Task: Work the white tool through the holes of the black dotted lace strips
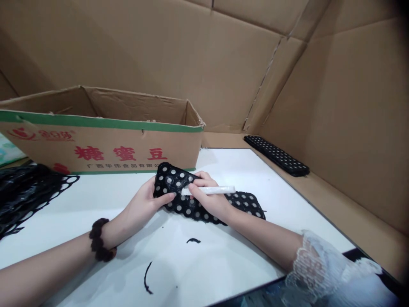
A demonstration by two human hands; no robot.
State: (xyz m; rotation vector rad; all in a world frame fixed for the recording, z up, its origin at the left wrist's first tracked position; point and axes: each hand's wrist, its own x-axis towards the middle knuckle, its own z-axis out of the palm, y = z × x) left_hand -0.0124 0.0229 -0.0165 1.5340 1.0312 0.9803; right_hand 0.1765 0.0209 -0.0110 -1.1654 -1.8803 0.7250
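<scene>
A black rubber sheet full of round holes (246, 203) lies on the white table top (223, 264) in the middle. My left hand (145, 204) grips its left end, thumb on top and fingers curled under, lifting that end a little. My right hand (206, 198) is closed around a thin white stick-like tool (212, 190), held like a pen. The tool's tip touches the sheet near my left thumb. A dark bead bracelet (99, 240) sits on my left wrist. A white lace sleeve (322, 264) covers my right upper arm.
An open cardboard box with a green stripe and red print (105, 145) stands behind the sheet. A heap of black perforated material (27, 192) lies at the far left. Another black holed strip (276, 155) rests on the cardboard ledge at right. Two black scraps (193, 241) (147, 279) lie near me. Cardboard walls surround the table.
</scene>
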